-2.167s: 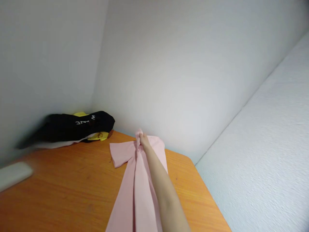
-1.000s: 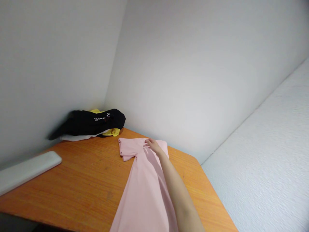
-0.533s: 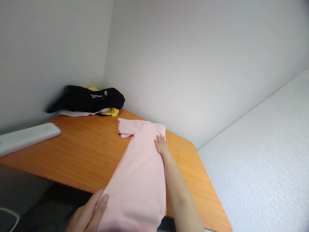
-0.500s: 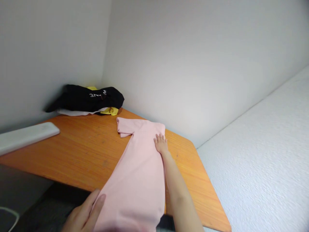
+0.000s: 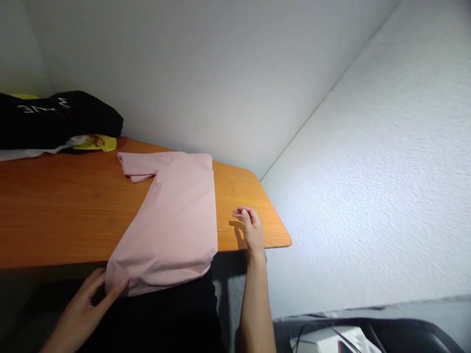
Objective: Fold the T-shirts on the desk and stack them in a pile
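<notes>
A pink T-shirt (image 5: 180, 211), folded lengthwise with its short sleeve pointing left, lies on the wooden table (image 5: 73, 211). Its hem end hangs over the front edge toward my lap. At the lower left corner of that hem is my left hand (image 5: 88, 299), thumb on the front of the cloth and fingers at its side edge, partly hidden by it. To the right of the shirt, my right hand (image 5: 250, 225) hovers over bare wood, casting a shadow. Its fingers are loosely bent, apart from the cloth and holding nothing.
Black clothing with white lettering (image 5: 55, 120) is heaped at the table's back left, over yellow cloth (image 5: 97, 142) and white cloth. A wall rises behind the table and another on the right. At bottom right a white box (image 5: 331, 340) sits on something black.
My right hand has lifted off the upper part of the shirt and moved right and nearer to me. My left hand stays at the hem. The view has swung right and downward.
</notes>
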A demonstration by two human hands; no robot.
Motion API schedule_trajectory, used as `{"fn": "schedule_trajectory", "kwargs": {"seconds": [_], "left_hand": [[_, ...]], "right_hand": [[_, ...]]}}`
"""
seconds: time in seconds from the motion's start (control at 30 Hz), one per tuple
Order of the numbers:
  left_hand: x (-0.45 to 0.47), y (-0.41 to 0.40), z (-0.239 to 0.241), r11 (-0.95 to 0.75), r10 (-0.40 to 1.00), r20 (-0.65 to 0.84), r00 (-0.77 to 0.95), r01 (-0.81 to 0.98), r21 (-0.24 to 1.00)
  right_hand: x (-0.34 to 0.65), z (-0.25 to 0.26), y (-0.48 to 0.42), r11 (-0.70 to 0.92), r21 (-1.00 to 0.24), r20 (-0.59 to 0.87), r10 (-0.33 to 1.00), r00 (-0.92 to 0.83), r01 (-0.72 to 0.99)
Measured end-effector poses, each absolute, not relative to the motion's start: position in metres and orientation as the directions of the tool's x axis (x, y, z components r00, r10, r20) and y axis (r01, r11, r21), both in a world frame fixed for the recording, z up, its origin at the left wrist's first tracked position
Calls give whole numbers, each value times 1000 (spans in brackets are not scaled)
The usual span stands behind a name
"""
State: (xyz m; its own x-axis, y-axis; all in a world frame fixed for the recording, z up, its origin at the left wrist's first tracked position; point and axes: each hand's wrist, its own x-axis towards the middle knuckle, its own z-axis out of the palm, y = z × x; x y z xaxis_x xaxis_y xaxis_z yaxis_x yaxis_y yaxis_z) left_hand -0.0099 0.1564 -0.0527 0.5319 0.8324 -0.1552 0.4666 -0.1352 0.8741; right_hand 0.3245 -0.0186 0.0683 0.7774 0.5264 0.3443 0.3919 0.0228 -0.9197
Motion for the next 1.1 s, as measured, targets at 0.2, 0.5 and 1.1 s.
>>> {"fn": "schedule_trajectory", "kwargs": {"seconds": [0.2, 0.5, 1.1], "left_hand": [[-3, 144, -20, 37, 776, -331, 537, 485, 874], [-14, 124, -17, 72, 770, -314, 556, 412, 908], [-24, 122, -26, 234, 746, -391, 540, 337, 912]], "right_hand": [[271, 3, -98, 37, -973, 228, 358, 906, 230], [232, -66, -53, -174, -980, -172, 470, 866, -100], [215, -50, -54, -134, -939, -329, 610, 721, -316]]}}
